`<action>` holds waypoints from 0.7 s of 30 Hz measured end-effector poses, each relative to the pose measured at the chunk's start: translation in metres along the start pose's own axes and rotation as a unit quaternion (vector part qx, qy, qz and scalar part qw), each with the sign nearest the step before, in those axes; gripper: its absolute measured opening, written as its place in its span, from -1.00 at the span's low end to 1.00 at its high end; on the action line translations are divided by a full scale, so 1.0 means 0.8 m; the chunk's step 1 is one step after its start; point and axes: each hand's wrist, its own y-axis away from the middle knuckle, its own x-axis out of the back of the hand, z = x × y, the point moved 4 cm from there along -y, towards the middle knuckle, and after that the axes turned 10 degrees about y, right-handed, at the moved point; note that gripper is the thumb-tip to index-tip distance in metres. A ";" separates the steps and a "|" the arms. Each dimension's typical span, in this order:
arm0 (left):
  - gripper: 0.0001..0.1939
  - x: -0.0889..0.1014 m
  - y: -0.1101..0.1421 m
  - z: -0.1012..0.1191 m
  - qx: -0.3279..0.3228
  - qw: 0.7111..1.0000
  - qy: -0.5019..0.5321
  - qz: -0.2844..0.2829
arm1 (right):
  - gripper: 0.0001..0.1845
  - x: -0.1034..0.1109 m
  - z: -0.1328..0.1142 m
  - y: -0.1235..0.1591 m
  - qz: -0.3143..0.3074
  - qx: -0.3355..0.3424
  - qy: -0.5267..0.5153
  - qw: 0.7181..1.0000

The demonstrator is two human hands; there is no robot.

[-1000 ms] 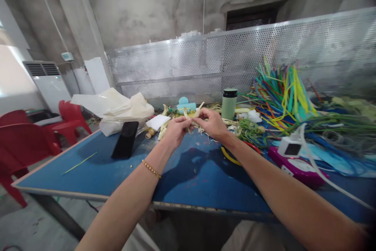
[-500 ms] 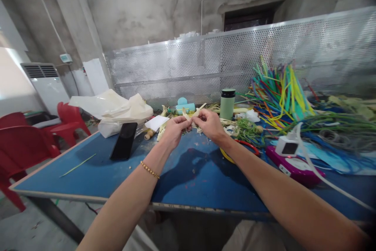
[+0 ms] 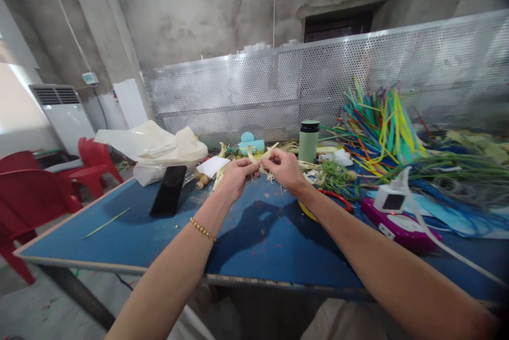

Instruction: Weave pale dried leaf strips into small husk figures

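Note:
Over the far middle of the blue table, my left hand (image 3: 235,174) and my right hand (image 3: 287,167) meet fingertip to fingertip. Both pinch a pale, dry strip of what looks like corn husk (image 3: 252,154). One end sticks up above the left fingers, and another pale end (image 3: 272,149) points up and right from the right fingers. Whether these are one piece or two is hidden by the fingers. A gold bead bracelet (image 3: 203,229) circles my left wrist. Yellow-and-red handles (image 3: 334,198) lie partly under my right forearm.
A black phone (image 3: 168,190) and white plastic bag (image 3: 170,146) lie left. Behind my hands are a light-blue roll (image 3: 251,146) and green flask (image 3: 308,141). To the right are coloured strips (image 3: 392,128), a purple device (image 3: 397,226) and a white cable (image 3: 425,223). Perforated metal panels (image 3: 226,96) stand behind.
Both hands keep their pinch in nearly the same place. The pale end by my right fingers sits slightly lower than before. Everything on the table lies as it did.

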 end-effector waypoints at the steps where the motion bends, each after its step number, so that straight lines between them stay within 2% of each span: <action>1: -0.81 0.000 0.000 0.000 0.002 1.000 -0.004 -0.001 | -0.75 0.000 0.001 0.000 0.000 0.000 0.002 1.000; 8: -0.79 0.004 -0.002 0.002 -0.003 1.000 -0.006 0.007 | -0.74 -0.002 -0.001 0.000 -0.014 -0.002 -0.022 1.000; 13: -0.75 0.008 -0.005 0.004 -0.021 0.999 -0.004 0.028 | -0.65 -0.006 -0.003 0.003 -0.081 -0.026 -0.078 0.993; 17: -0.77 0.013 -0.006 0.005 -0.032 0.998 -0.027 0.044 | -0.78 -0.005 -0.005 0.005 -0.090 0.008 -0.023 0.996; 21: -0.79 0.014 -0.007 0.007 -0.047 0.996 -0.056 0.045 | -0.83 -0.003 -0.004 0.002 -0.095 0.019 0.013 0.995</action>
